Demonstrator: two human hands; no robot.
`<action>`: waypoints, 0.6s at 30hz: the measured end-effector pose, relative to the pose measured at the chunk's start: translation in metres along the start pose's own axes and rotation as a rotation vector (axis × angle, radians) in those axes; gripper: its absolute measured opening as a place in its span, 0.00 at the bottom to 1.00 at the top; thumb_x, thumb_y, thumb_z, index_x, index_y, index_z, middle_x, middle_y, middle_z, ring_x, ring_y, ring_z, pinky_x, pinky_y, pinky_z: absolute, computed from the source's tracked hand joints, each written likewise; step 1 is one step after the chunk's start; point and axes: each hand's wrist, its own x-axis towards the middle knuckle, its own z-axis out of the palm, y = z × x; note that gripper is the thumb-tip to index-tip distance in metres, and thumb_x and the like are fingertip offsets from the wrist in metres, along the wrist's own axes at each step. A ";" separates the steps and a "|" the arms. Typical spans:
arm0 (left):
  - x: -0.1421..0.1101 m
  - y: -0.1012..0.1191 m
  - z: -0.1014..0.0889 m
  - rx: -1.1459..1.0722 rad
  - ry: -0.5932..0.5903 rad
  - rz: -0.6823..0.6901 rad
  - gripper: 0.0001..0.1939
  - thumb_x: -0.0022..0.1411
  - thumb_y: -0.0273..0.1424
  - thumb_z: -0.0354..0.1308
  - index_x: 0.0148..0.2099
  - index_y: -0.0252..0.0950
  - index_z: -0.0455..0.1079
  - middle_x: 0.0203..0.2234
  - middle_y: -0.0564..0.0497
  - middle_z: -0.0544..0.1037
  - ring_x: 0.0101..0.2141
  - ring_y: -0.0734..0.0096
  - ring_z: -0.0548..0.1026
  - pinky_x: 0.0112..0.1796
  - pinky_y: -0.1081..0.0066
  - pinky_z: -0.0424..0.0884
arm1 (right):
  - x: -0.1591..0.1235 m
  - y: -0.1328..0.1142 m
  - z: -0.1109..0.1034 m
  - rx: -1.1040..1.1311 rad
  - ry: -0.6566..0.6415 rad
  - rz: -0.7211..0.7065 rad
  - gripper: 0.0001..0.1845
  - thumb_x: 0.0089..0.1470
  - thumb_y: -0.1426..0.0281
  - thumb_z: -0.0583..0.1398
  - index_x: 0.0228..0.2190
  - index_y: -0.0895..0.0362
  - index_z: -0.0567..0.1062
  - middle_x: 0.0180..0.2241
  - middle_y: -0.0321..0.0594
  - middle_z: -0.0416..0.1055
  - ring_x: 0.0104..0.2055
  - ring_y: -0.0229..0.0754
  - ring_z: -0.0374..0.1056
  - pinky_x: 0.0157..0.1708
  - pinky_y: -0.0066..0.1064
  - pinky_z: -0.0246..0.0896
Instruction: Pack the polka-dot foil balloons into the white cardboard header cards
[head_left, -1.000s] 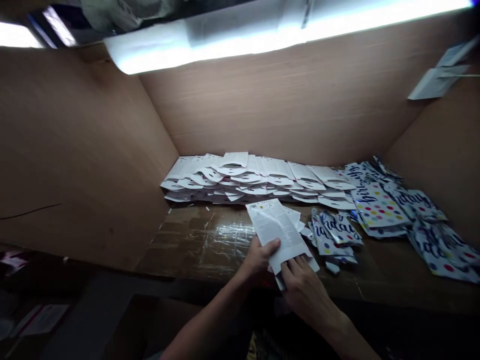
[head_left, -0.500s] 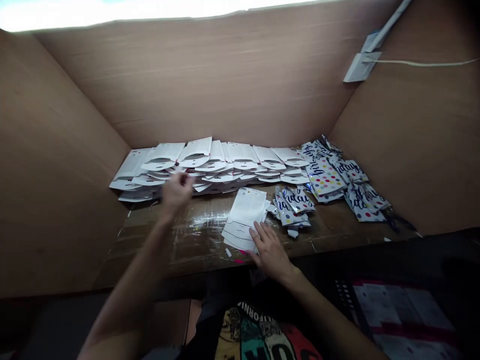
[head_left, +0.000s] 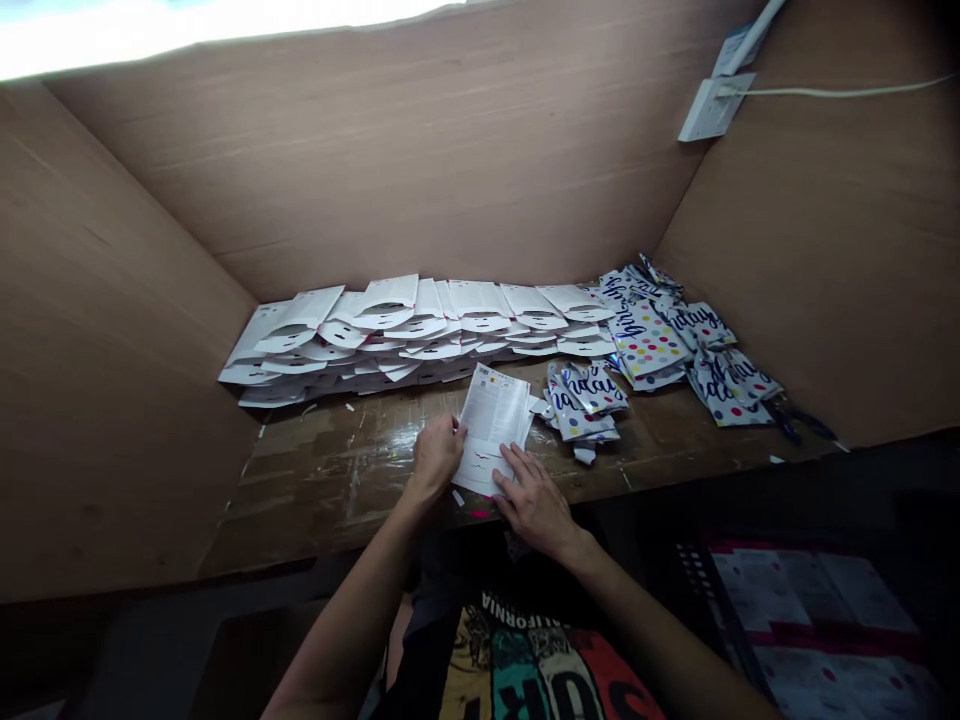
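A small stack of white printed paper envelopes [head_left: 495,410] lies tilted in front of me, with flaps toward my body. My left hand [head_left: 437,457] is closed at the left edge of the top envelope, thumb and finger pinching it. Flat on the stack's lower right corner rests my right hand [head_left: 536,503], its fingers stretched out. Just right of the stack sits a small pile of folded foil packets [head_left: 589,400] with coloured dots and dark lettering.
Overlapping rows of white envelopes [head_left: 472,300] line the back wall. More dotted foil packets [head_left: 652,350] heap up at the right, beside dark-handled pliers [head_left: 799,425]. Paper scraps [head_left: 480,513] lie near the front edge. Brown panels enclose three sides of the table.
My left hand has come back from the rows of envelopes, moving right and toward me to the stack's left edge. The right hand stays on the stack.
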 end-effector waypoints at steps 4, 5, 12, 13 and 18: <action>-0.013 0.000 0.001 -0.301 -0.033 -0.043 0.13 0.56 0.39 0.70 0.30 0.38 0.70 0.24 0.51 0.73 0.30 0.63 0.72 0.35 0.66 0.66 | 0.001 -0.002 0.000 0.177 0.198 0.117 0.23 0.66 0.66 0.61 0.61 0.57 0.73 0.72 0.58 0.57 0.75 0.60 0.53 0.69 0.59 0.57; -0.017 0.001 0.001 -0.396 -0.053 -0.058 0.16 0.56 0.42 0.70 0.30 0.38 0.70 0.23 0.53 0.72 0.26 0.67 0.70 0.31 0.68 0.65 | 0.002 -0.001 -0.001 0.262 0.289 0.207 0.26 0.66 0.66 0.61 0.63 0.57 0.70 0.70 0.59 0.60 0.73 0.59 0.57 0.68 0.58 0.59; -0.051 0.019 0.002 -0.919 -0.216 -0.164 0.20 0.52 0.44 0.74 0.37 0.36 0.73 0.27 0.52 0.78 0.25 0.70 0.75 0.31 0.69 0.72 | 0.017 -0.002 -0.032 1.029 0.342 0.557 0.24 0.67 0.61 0.56 0.60 0.56 0.68 0.49 0.48 0.79 0.41 0.46 0.77 0.38 0.37 0.78; -0.053 0.020 0.002 -1.010 -0.279 -0.189 0.21 0.53 0.45 0.73 0.42 0.36 0.75 0.32 0.48 0.82 0.31 0.63 0.79 0.37 0.63 0.76 | 0.018 -0.004 -0.038 1.093 0.310 0.587 0.24 0.67 0.59 0.57 0.59 0.56 0.70 0.46 0.46 0.79 0.35 0.43 0.75 0.31 0.32 0.75; -0.058 0.029 0.009 -1.441 -0.719 -0.284 0.44 0.53 0.62 0.66 0.60 0.32 0.73 0.54 0.34 0.81 0.60 0.31 0.74 0.58 0.40 0.70 | 0.014 -0.016 -0.055 1.194 0.109 0.600 0.24 0.68 0.51 0.56 0.52 0.56 0.75 0.28 0.35 0.73 0.21 0.35 0.59 0.18 0.25 0.55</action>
